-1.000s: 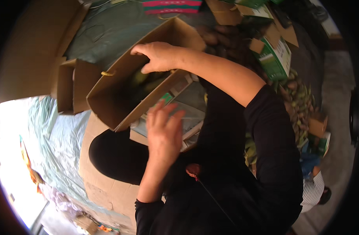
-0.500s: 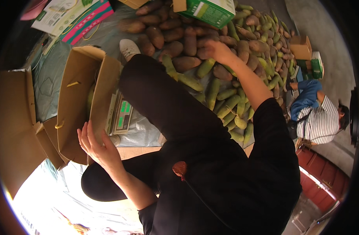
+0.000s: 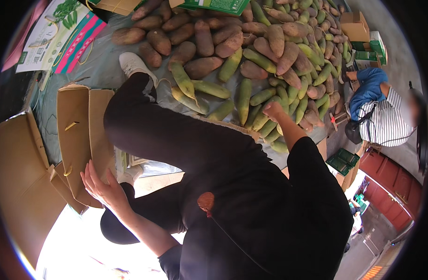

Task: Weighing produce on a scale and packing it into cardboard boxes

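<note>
From the head view, the left hand (image 3: 102, 184) is spread flat, fingers apart, with its palm against the near corner of an open cardboard box (image 3: 78, 135). It grips nothing; pressing on the wall looks like a way to steady the box, which lies tipped with its mouth and flaps turned toward the person. Beyond the fingertips of this hand the box flaps (image 3: 71, 109) stand open, probably so that produce can go in without hindrance. To the outer side of the hand lies a bigger flattened sheet of cardboard (image 3: 22, 186).

The right hand (image 3: 273, 111) is stretched far forward over the bent leg in dark trousers (image 3: 176, 140), and rests on the near edge of a heap of long green gourds (image 3: 244, 95) and brownish tubers (image 3: 202, 67). Its fingers are curled down onto a green gourd (image 3: 265, 116), but whether they have closed around it cannot be told from this angle. The heap spreads away from that hand on a grey ground sheet (image 3: 102, 65), which seems to keep the produce off the floor. A white shoe (image 3: 134, 65) sits at the sheet between the two hands.

Off to the right of the reaching hand, well apart, another person in a striped shirt (image 3: 386, 121) crouches by the far side of the heap, near small green and brown cartons (image 3: 368, 42).
</note>
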Motion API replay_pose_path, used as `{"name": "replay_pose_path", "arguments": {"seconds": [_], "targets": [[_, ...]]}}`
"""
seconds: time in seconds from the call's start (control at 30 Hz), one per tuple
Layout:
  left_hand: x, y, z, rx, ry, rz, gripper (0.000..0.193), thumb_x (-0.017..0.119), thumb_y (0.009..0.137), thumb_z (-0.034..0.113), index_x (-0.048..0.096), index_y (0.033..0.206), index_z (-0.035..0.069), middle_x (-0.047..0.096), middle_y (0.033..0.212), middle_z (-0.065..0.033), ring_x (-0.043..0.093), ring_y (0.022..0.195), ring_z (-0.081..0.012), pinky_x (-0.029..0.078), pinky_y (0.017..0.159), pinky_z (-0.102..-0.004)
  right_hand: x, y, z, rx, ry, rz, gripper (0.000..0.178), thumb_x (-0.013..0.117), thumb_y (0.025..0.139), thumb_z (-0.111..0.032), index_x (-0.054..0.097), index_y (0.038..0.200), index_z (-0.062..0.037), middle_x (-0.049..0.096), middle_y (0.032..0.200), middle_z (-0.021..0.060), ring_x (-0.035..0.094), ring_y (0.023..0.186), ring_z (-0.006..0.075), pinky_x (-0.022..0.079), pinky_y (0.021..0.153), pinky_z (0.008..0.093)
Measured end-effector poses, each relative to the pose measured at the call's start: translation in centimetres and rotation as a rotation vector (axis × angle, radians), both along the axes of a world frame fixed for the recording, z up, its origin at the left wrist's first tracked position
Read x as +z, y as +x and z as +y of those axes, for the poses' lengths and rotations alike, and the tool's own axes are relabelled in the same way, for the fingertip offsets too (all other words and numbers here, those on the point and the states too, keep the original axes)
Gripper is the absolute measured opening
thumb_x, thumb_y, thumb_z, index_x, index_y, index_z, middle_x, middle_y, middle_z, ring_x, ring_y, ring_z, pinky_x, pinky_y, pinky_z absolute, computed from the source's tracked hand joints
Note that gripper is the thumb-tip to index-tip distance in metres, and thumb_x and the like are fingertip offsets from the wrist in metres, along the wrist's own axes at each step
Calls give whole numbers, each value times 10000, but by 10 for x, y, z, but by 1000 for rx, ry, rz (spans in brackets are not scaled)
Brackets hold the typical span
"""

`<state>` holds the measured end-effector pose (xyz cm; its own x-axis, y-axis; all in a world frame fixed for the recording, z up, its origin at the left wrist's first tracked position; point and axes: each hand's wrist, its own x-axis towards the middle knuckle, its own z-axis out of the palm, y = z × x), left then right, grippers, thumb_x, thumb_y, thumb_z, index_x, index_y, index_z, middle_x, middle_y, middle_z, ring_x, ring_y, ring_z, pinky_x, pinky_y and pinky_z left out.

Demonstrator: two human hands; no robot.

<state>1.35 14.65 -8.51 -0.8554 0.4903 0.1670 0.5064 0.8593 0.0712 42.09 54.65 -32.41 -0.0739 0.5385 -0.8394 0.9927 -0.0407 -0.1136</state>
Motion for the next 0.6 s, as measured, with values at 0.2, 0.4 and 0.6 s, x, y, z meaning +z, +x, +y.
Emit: {"name": "replay_pose_path", "arguments": {"seconds": [0.2,0.4,0.6], "targets": [[-6,-2,0,-20,-44,-31,505,641,814,99,501,1299,81,548,1273,-92,410,1269,-354,329,1038,-495,-5,49,-16,-506,20,-110,248,685,800,-227,626,938,-30,636,816,127,636,688,259,502,573,383],[-5,-2,-7,52,-55,-13,554,653,776,76,490,1305,59,545,1275,-109,415,1260,-366,313,1046,-498,-3,15,-31,-790,93,-96,456,747,756,-347,601,1046,-26,619,1022,160,636,847,315,544,724,443],[-13,-5,-7,20,-33,-23,557,635,753,47,499,1293,52,550,1235,-152,417,1258,-367,300,1046,-500,-26,2,-31,-921,167,-129,621,782,707,-386,522,1198,-109,562,1139,139,579,953,329,512,763,485]]}}
